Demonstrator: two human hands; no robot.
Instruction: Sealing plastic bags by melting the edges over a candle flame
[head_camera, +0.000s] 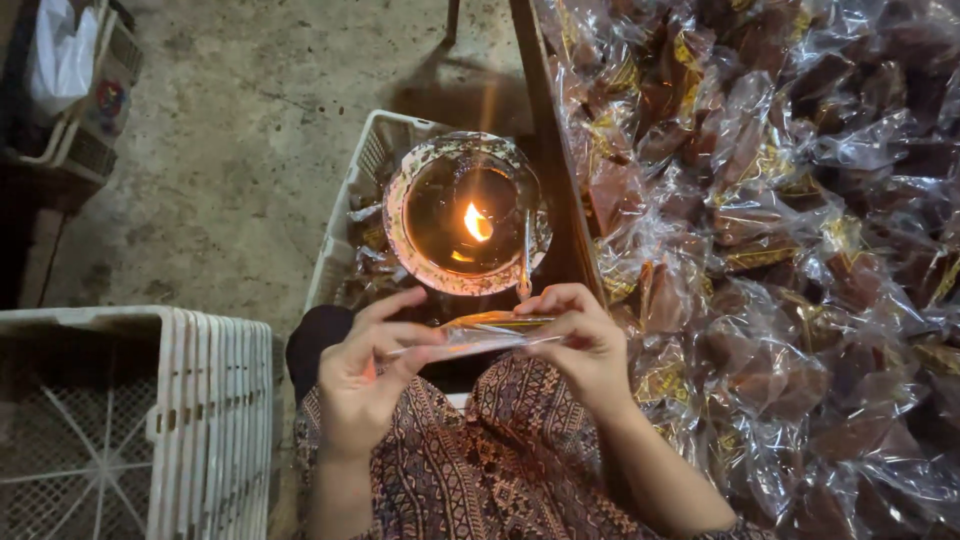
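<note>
My left hand (372, 368) and my right hand (580, 335) hold a small clear plastic packet (480, 335) flat between them, each pinching one end. The packet sits just in front of a small lamp (467, 213), a round glass bowl with a lit flame in its middle. A thin metal rod (526, 250) stands at the lamp's right rim, close to my right fingers. My lap in patterned cloth (500, 460) lies below the hands.
A big heap of clear-wrapped brown pieces (780, 230) covers the board on the right. A white plastic crate (365, 190) with more packets sits under the lamp. Stacked white crates (130, 420) stand at lower left; a basket with a bag (70, 80) at upper left. Concrete floor (250, 130) between.
</note>
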